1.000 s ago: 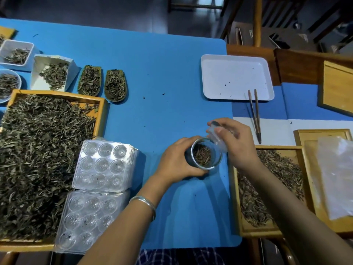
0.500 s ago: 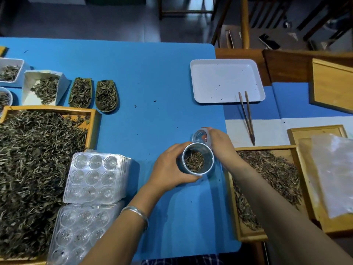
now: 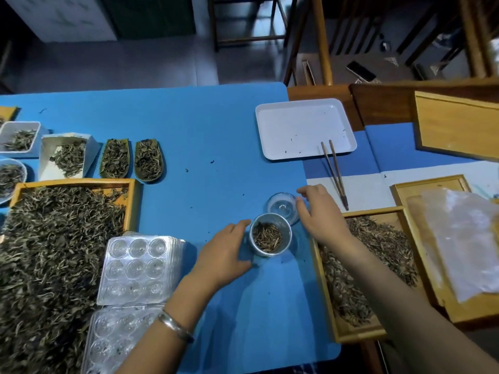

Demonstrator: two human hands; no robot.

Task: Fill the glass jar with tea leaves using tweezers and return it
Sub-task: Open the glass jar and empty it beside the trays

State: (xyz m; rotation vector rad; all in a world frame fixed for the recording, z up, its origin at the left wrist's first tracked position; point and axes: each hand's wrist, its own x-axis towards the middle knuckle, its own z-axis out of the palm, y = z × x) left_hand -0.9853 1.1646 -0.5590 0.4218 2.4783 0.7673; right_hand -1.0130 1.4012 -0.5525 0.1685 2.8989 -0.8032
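The glass jar stood upright and uncovered on the blue mat, just right of the frame's centre, partly filled with tea leaves. Its clear lid lay on the mat just above and right of it; whether the two touched was hard to make out. The left hand sat beside the jar's left wall with fingers relaxed and loosely spread, thumb near the rim; contact could not be confirmed. The right hand hovered by the lid, fingers gently bent, fingertips at the lid's right edge, gripping nothing visible. The tweezers lay untouched to the upper right, their upper ends resting on the white tray. Beneath the right forearm a wooden tray of leaves was partly hidden. At lower left, stacked clear blister trays overlapped a big wooden tray of leaves, cut off by the frame edge.
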